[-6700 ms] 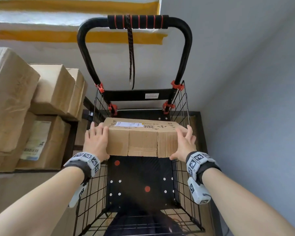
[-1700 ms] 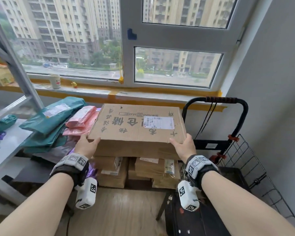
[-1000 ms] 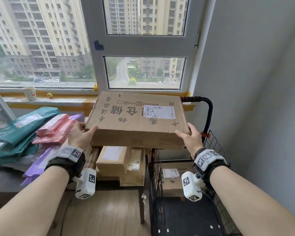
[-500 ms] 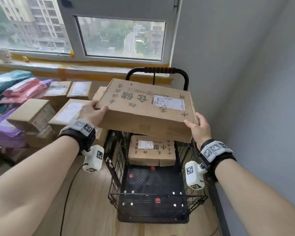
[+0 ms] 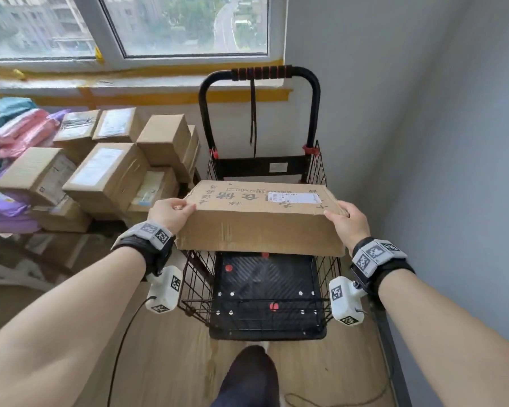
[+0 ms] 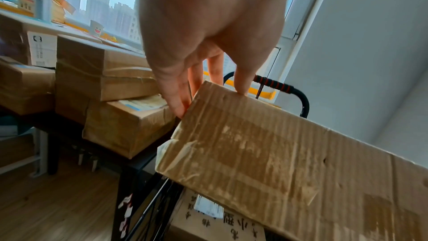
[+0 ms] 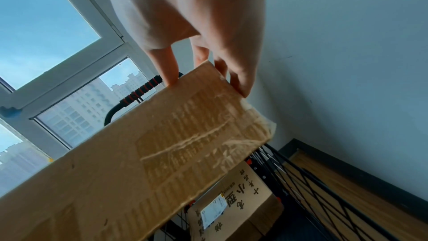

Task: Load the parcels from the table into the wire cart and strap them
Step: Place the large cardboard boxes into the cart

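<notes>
I hold a large flat cardboard parcel (image 5: pixel 259 227) level over the black wire cart (image 5: pixel 196 277), just above its rim. My left hand (image 5: pixel 171 211) grips the parcel's left end and my right hand (image 5: pixel 347 218) grips its right end. In the left wrist view my fingers (image 6: pixel 177 102) press the end of the large parcel (image 6: pixel 289 162). A smaller parcel (image 7: pixel 231 206) lies in the cart at the handle end; the head view hides it under the large one. A dark strap (image 5: pixel 252 113) hangs from the cart handle (image 5: pixel 259 73).
A table at the left carries several cardboard parcels (image 5: pixel 106 171), with pink (image 5: pixel 21 133) and purple (image 5: pixel 0 207) mailer bags beyond them. A grey wall (image 5: pixel 423 142) runs close along the cart's right side. My foot (image 5: pixel 247 374) stands on the wood floor before the cart.
I lifted the large parcel off the table pile, swung it right over the cart, and have now lowered it so that it hides the smaller parcel.
</notes>
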{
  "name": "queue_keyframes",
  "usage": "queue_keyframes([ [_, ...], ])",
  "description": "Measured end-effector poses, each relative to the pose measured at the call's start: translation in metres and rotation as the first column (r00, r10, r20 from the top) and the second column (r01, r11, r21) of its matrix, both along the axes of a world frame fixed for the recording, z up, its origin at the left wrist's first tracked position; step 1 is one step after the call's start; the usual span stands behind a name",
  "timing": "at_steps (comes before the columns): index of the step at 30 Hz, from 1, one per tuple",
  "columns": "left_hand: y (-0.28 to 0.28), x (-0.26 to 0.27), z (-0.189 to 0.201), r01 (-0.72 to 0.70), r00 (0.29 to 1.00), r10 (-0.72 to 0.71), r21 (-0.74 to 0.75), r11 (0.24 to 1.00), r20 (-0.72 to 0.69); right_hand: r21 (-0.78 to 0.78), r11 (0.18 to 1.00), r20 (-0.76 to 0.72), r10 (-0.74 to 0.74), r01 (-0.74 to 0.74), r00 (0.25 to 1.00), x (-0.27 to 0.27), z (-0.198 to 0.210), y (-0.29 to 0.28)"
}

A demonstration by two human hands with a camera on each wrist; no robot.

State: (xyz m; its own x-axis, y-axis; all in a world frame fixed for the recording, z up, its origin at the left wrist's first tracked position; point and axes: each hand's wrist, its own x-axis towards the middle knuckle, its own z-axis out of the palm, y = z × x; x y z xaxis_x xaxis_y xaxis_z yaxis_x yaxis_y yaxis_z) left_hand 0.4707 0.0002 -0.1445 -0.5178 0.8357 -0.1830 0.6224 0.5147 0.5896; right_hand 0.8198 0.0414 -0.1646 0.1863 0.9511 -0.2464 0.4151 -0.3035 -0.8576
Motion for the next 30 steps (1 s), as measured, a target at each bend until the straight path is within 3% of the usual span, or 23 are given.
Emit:
queue_keyframes([
  [14, 0.043, -0.008, -0.066, 0.112, 0.992, -0.09, -0.277, 0.954, 0.091, -0.263, 0.963, 0.168, 0.112, -0.065, 0.979, -0.009, -0.044, 0.029],
  [23, 0.062, -0.01, -0.111, 0.28, 0.957, -0.278, -0.544, 0.791, 0.088, -0.474, 0.862, 0.255, 0.329, -0.179, 0.909, -0.012, -0.086, 0.048],
  [30, 0.075, -0.004, -0.151, 0.313, 0.94, -0.318, -0.682, 0.661, 0.123, -0.617, 0.772, 0.253, 0.378, -0.153, 0.89, -0.022, -0.123, 0.067],
])
